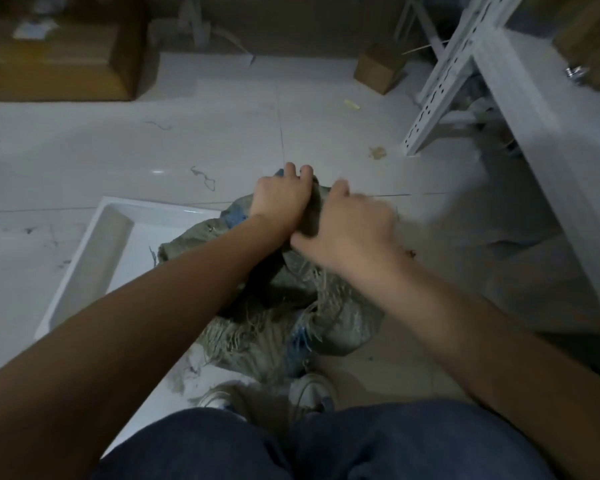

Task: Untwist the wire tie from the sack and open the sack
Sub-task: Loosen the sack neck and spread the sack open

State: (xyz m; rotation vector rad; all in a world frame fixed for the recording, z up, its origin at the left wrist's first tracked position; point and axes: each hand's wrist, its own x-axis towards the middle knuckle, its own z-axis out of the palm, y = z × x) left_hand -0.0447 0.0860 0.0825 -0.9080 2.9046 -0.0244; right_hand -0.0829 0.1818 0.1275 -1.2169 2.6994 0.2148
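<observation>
A frayed grey-green woven sack (284, 306) with blue patches stands on the floor in front of my knees. Its top is bunched into a neck between my hands. My left hand (279, 199) is wrapped around the far side of the bunched neck, fingers curled over it. My right hand (350, 223) grips the near right side of the same neck and is motion-blurred. The wire tie is hidden under my hands; I cannot see it.
A white shallow tray (94, 258) lies on the tiled floor left of the sack. A white slotted metal rack (499, 109) stands at the right. Cardboard boxes sit at the far left (56, 60) and far centre (378, 69). Bits of wire (203, 178) lie on the floor.
</observation>
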